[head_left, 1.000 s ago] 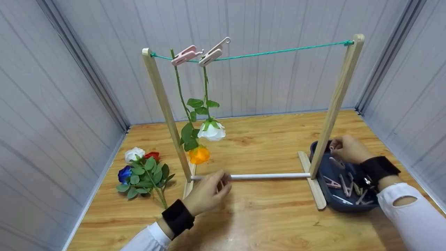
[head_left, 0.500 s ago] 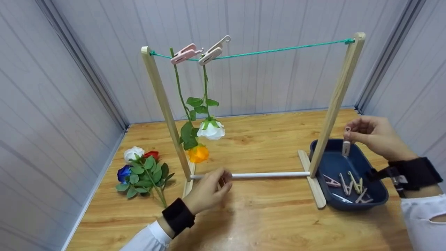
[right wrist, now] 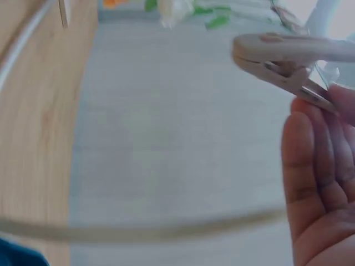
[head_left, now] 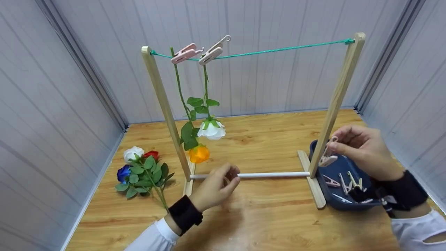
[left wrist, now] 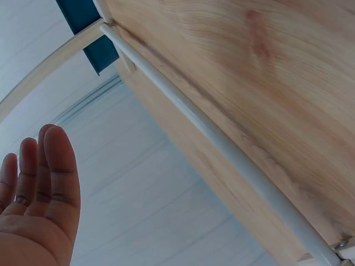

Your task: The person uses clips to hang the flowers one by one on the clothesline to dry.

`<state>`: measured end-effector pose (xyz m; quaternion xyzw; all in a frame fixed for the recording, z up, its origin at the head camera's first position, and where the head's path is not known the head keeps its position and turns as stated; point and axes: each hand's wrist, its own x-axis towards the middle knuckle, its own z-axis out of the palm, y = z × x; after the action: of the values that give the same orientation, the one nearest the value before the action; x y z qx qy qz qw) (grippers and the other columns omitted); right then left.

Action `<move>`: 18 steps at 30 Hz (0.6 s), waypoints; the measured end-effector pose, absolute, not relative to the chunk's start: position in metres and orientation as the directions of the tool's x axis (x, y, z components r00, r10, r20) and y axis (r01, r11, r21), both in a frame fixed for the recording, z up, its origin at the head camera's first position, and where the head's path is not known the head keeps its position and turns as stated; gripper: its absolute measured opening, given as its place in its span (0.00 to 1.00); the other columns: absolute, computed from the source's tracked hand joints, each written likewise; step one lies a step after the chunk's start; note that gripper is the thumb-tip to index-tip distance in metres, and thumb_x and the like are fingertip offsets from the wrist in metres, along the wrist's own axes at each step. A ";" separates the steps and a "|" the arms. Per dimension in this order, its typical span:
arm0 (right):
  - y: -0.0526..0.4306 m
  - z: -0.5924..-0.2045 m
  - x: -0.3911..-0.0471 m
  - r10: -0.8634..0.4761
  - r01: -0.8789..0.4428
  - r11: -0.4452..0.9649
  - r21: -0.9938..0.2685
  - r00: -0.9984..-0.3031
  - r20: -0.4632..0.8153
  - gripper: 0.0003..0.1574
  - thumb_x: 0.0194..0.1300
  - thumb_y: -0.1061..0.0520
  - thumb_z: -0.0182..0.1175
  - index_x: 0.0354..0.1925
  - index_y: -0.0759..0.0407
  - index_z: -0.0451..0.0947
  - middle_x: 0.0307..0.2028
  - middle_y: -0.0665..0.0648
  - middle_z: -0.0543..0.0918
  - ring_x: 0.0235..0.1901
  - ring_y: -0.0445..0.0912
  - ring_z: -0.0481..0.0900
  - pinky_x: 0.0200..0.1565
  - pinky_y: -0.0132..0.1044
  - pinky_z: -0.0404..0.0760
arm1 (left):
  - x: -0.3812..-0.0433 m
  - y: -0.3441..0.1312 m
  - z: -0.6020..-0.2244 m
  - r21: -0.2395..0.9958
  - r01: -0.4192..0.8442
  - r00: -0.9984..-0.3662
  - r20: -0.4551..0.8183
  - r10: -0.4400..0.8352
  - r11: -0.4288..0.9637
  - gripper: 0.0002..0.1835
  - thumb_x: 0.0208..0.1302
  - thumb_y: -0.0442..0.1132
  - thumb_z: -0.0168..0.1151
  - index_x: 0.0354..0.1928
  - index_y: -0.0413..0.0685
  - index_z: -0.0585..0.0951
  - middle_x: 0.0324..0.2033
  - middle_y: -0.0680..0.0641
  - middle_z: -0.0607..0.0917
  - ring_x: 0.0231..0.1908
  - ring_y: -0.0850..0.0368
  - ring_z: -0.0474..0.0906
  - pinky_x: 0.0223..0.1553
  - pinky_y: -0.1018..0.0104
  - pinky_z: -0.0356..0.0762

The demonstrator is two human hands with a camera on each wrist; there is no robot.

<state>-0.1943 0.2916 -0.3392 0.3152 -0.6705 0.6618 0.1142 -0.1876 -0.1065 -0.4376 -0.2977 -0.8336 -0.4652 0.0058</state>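
Observation:
At the right, my right hand pinches a pale pink clothespin by its looped end, beside the right post and above the dark blue basin. The right wrist view shows the same clothespin between thumb and fingertips. My left hand hovers near the white crossbar, fingers loosely bent and holding nothing; the left wrist view shows its fingers apart from the bar. Upside down on the green cord hang an orange rose and a white rose, held by a pink clothespin and a beige clothespin.
Left of the wooden frame lies a bunch of roses: white, red and blue, with green leaves. Several more clothespins lie in the basin. Pale panel walls enclose the wooden table.
My right hand has lifted the clothespin out of the basin, swung right, then come back left toward the right post. My left hand has shifted slightly right.

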 end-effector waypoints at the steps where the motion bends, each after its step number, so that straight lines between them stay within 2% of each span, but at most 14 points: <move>1: 0.287 -0.341 -0.193 -0.269 -0.578 -0.073 -0.813 -0.773 0.574 0.15 0.60 0.88 0.60 0.37 0.75 0.80 0.30 0.55 0.91 0.29 0.41 0.91 0.32 0.29 0.87 | -0.187 -0.104 -0.436 0.773 0.504 -0.820 0.289 0.493 0.386 0.05 0.81 0.34 0.60 0.50 0.39 0.81 0.38 0.45 0.86 0.37 0.62 0.80 0.42 0.64 0.86; 7: 0.258 -0.356 -0.188 -0.260 -0.624 -0.102 -0.774 -0.735 0.627 0.10 0.59 0.85 0.67 0.36 0.78 0.81 0.32 0.54 0.92 0.30 0.40 0.91 0.32 0.28 0.87 | -0.183 -0.094 -0.428 0.771 0.509 -0.809 0.278 0.517 0.383 0.06 0.81 0.34 0.59 0.51 0.40 0.82 0.40 0.45 0.87 0.37 0.63 0.79 0.43 0.64 0.86; 13: 0.234 -0.370 -0.184 -0.256 -0.646 -0.126 -0.753 -0.712 0.654 0.15 0.54 0.89 0.64 0.36 0.78 0.80 0.33 0.53 0.92 0.30 0.39 0.90 0.31 0.26 0.85 | -0.179 -0.085 -0.420 0.766 0.523 -0.788 0.266 0.556 0.375 0.09 0.81 0.36 0.59 0.55 0.40 0.82 0.42 0.45 0.89 0.40 0.62 0.82 0.43 0.68 0.86; 18: 0.213 -0.380 -0.182 -0.309 -0.611 -0.232 -0.757 -0.692 0.653 0.12 0.60 0.88 0.61 0.38 0.79 0.78 0.36 0.55 0.93 0.35 0.44 0.94 0.36 0.33 0.90 | -0.177 -0.078 -0.415 0.740 0.572 -0.732 0.266 0.627 0.353 0.16 0.83 0.41 0.59 0.63 0.39 0.81 0.47 0.45 0.91 0.46 0.59 0.86 0.46 0.69 0.86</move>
<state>-0.1816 0.2127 -0.3796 0.3771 -0.6098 0.6885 0.1095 -0.1769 -0.0778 -0.4150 -0.3648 -0.8220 -0.4362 -0.0315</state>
